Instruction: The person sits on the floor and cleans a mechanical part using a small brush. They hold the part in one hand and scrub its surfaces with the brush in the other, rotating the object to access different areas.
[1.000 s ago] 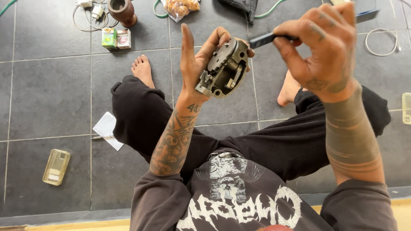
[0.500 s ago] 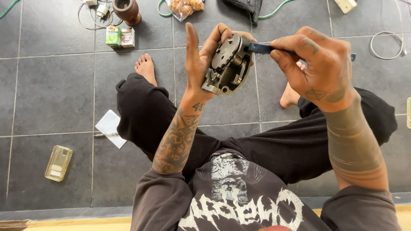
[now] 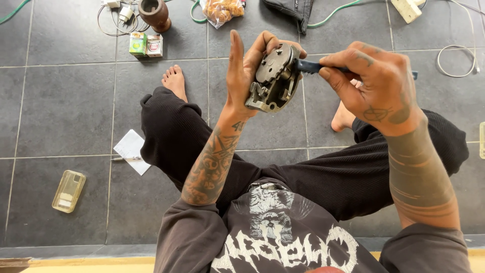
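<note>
Working on a small metal part (image 3: 274, 78), held up at chest height over crossed legs by a person seated on a grey tiled floor (image 3: 65, 106).

Item 1, left hand (image 3: 247, 71): fingers closed around the back and top of the metal part, thumb side raised straight; the part is gripped firmly, its round plate turned toward the other hand.

Item 2, right hand (image 3: 376, 83): fingers pinched narrow around the dark handle of a screwdriver (image 3: 316, 66); its front end meets the upper edge of the part. The tip itself is hidden behind the casting, so which screw or slot it sits in cannot be told.

Item 3, step in hand, as judged: the tool is being set into or turned at a fastening on the part. The next move would call for a steady left grip, the shaft kept in line with the fastening, and pressure along the tool so that it does not slip toward the left fingers.

Item 4, floor, well apart from the hands: a clear phone case (image 3: 68, 190) at lower left; a slip of white paper (image 3: 131, 150) beside the left knee; two small boxes (image 3: 145, 44) and a brown pot (image 3: 154, 13) at top; a bag of snacks (image 3: 222, 10); a white cable (image 3: 457, 60) at upper right.
</note>
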